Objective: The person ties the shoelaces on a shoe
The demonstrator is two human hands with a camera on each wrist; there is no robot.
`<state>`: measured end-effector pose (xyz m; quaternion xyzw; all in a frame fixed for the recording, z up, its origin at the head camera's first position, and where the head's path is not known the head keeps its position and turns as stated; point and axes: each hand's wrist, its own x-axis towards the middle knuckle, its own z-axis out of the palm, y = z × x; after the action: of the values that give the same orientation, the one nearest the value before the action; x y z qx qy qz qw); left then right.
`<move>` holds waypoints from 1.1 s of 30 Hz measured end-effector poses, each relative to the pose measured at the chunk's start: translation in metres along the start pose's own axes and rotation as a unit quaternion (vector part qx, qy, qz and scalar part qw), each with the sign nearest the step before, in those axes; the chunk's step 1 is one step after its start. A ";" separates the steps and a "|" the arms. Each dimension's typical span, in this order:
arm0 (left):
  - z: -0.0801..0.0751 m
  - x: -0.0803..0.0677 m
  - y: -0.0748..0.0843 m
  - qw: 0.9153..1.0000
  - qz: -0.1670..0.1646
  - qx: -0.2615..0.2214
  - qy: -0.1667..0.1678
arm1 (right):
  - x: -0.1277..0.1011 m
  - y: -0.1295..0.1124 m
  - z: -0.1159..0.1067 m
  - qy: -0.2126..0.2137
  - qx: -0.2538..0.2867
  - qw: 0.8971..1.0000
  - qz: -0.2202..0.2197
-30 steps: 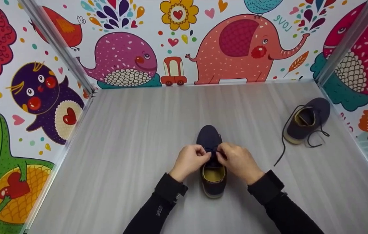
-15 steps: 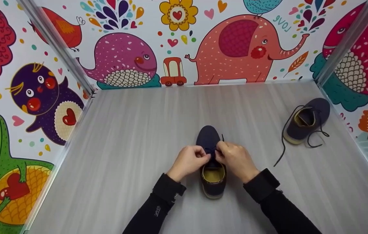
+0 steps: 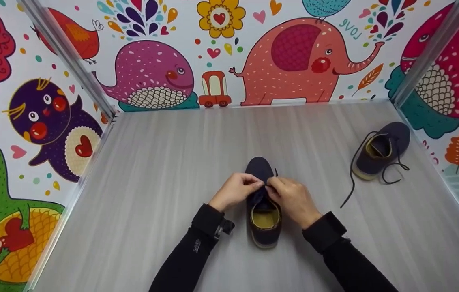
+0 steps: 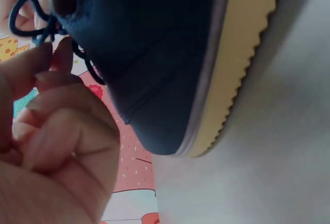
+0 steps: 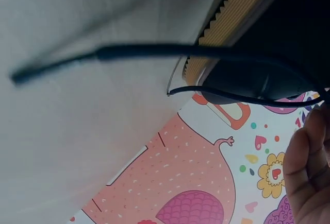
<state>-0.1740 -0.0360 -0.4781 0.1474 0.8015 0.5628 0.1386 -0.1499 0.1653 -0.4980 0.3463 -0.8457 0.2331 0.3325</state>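
A navy shoe (image 3: 262, 211) with a yellow lining and a tan ribbed sole (image 4: 242, 74) stands toe-away in the middle of the grey floor. My left hand (image 3: 235, 190) and right hand (image 3: 290, 196) meet over its tongue, and both pinch its dark laces (image 4: 44, 28). A loose lace end (image 5: 154, 54) runs out past the sole in the right wrist view. The knot itself is hidden under my fingers in the head view.
A second navy shoe (image 3: 381, 151) lies at the right, near the wall, with its laces (image 3: 353, 178) untied and trailing toward me. Cartoon-patterned walls (image 3: 221, 52) enclose the grey floor (image 3: 164, 170) on three sides.
Both hands have shifted slightly toward the toe and closer together over the laces. The shoe and the second shoe have stayed in place.
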 end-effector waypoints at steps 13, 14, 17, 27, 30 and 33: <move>-0.001 0.002 -0.002 0.996 -0.019 -0.083 -0.025 | -0.001 0.001 -0.001 -0.006 0.035 0.999 0.027; -0.001 0.001 -0.002 0.995 -0.024 -0.098 -0.022 | -0.001 -0.001 -0.002 -0.004 0.040 0.999 0.034; -0.001 0.000 -0.003 0.989 -0.035 -0.147 -0.008 | -0.002 -0.008 -0.004 0.013 0.063 0.996 0.054; 0.001 -0.008 -0.004 0.988 -0.018 -0.156 0.004 | -0.005 -0.037 -0.002 0.027 0.056 0.996 0.061; -0.001 -0.012 -0.003 0.992 -0.019 -0.122 0.024 | -0.005 -0.038 -0.005 0.041 0.114 0.984 0.129; -0.005 -0.018 -0.002 0.995 -0.024 -0.087 0.046 | -0.006 -0.038 -0.011 0.046 0.211 0.946 0.243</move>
<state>-0.1595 -0.0482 -0.4776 0.0893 0.7584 0.6330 0.1271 -0.1139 0.1499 -0.4881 0.1815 -0.8193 0.4959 0.2234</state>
